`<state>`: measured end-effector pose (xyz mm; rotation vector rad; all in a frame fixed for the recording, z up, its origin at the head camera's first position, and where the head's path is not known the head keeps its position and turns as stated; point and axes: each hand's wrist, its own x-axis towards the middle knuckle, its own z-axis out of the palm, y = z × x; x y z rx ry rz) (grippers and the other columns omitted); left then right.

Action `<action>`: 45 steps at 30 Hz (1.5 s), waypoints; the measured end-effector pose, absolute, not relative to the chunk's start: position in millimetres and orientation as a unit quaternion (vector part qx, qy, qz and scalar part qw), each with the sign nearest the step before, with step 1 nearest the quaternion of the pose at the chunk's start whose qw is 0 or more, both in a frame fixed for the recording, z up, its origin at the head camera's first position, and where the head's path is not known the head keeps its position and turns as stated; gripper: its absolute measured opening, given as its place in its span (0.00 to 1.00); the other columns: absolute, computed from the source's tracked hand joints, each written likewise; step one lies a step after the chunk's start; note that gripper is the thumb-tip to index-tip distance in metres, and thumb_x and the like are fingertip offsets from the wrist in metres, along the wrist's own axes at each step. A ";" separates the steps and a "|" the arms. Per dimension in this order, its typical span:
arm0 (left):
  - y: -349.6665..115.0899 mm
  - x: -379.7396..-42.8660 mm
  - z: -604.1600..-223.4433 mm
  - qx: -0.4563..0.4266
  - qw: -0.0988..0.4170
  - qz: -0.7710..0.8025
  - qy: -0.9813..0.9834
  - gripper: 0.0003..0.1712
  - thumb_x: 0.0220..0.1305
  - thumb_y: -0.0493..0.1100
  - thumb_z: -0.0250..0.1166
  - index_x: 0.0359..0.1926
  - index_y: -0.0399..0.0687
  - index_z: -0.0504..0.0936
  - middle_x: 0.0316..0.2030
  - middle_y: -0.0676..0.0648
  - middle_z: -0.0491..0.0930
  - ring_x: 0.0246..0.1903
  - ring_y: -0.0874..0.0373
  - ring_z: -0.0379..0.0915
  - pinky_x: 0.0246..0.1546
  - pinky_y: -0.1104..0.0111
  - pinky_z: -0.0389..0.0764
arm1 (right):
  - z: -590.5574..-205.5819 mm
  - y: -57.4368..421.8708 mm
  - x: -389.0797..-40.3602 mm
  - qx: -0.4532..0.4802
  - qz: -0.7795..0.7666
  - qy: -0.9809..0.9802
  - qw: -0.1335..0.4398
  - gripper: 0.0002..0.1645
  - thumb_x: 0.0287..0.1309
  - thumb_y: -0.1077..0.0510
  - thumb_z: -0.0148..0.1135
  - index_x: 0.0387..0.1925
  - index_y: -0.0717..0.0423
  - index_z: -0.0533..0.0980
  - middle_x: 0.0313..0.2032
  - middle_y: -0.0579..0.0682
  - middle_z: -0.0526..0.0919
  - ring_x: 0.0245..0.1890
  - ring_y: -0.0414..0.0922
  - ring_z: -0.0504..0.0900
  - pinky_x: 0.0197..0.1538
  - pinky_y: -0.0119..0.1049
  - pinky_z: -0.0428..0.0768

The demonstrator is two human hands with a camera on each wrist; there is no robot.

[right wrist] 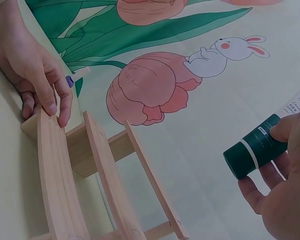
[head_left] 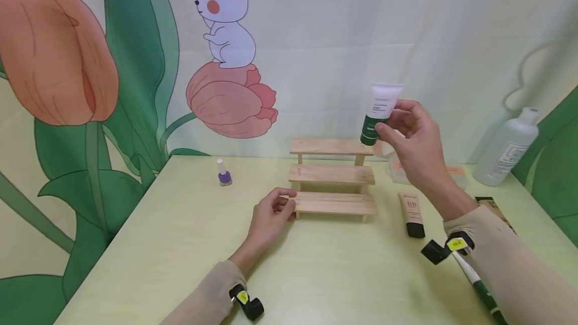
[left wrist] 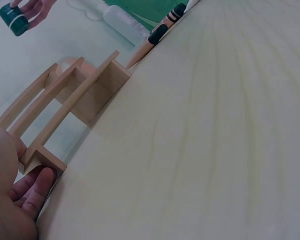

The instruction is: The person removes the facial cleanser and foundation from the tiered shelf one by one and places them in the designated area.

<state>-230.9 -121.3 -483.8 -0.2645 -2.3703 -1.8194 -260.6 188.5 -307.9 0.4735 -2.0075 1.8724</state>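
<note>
A small three-step wooden display stand (head_left: 334, 174) sits upright on the table. My left hand (head_left: 270, 218) grips the left end of its lowest step; in the left wrist view the fingers (left wrist: 41, 192) curl under the board. In my right hand (head_left: 419, 148) is a squeeze tube (head_left: 378, 109), white above and dark green at the cap end, pinched between thumb and fingers. The tube is held in the air above the right end of the top step, cap down and tilted. In the right wrist view its green part (right wrist: 252, 145) shows clearly, apart from the stand.
A purple nail polish bottle (head_left: 224, 173) stands left of the stand. To the right lie a beige BB cream tube (head_left: 412, 214), a green-and-white tube (head_left: 480, 287) and a partly hidden box (head_left: 457, 175). A large translucent bottle (head_left: 508, 147) stands at the back right.
</note>
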 end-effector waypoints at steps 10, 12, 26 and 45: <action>-122.0 -232.1 -482.8 -0.087 0.072 -0.599 -0.793 0.10 0.82 0.37 0.66 0.58 0.47 0.87 0.41 0.43 0.89 0.36 0.54 0.87 0.42 0.67 0.93 | -312.4 209.8 -233.6 0.172 0.662 -0.706 0.183 0.23 0.74 0.68 0.70 0.65 0.53 0.78 0.52 0.51 0.85 0.48 0.46 0.83 0.54 0.26 0.89; -121.6 -232.1 -483.3 -0.088 0.071 -0.600 -0.792 0.10 0.82 0.37 0.66 0.58 0.46 0.87 0.41 0.42 0.89 0.37 0.53 0.87 0.42 0.66 0.93 | -314.6 212.5 -228.7 0.170 0.662 -0.707 0.183 0.24 0.73 0.68 0.70 0.65 0.53 0.78 0.52 0.50 0.85 0.48 0.46 0.83 0.54 0.26 0.89; -119.5 -231.3 -484.1 -0.088 0.072 -0.613 -0.782 0.10 0.82 0.37 0.67 0.58 0.45 0.88 0.43 0.40 0.89 0.39 0.49 0.88 0.44 0.63 0.94 | -347.7 241.6 -188.1 0.121 0.628 -0.753 0.154 0.25 0.75 0.66 0.71 0.67 0.49 0.76 0.56 0.47 0.84 0.52 0.43 0.82 0.55 0.21 0.86; -118.7 -229.7 -482.8 -0.081 0.064 -0.615 -0.781 0.11 0.82 0.37 0.67 0.59 0.45 0.87 0.44 0.40 0.89 0.39 0.51 0.88 0.45 0.66 0.94 | -416.7 268.6 -133.8 0.035 0.627 -0.765 0.144 0.25 0.69 0.70 0.75 0.62 0.53 0.78 0.51 0.38 0.86 0.49 0.35 0.84 0.51 0.17 0.83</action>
